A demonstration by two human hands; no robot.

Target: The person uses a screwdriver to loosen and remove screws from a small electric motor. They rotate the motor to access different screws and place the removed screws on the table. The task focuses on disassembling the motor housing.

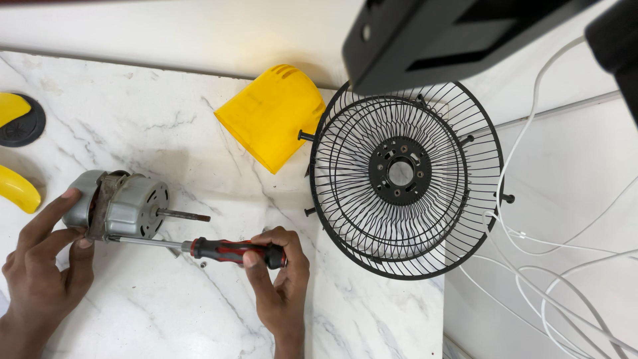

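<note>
Black overhead mount (425,40) above—both hands closed: left (36,272) gripping grey motor (123,206), right (282,276) pinching screwdriver (219,250) between.

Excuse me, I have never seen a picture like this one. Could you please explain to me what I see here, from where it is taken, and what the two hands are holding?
There is no machine here, only a person's two bare hands. The one picture comes from a camera worn on the person's head, looking down at a white marble table.

The left hand steadies a small grey electric motor that lies on its side, with its metal shaft pointing right. The right hand holds a screwdriver with a red and black handle; its metal shank reaches to the motor's lower edge.

Also on the table: a yellow plastic cover, a black wire fan guard, and yellow and black parts at the left edge. White cables lie at the right. The dark shape at the top is too close to identify.
</note>
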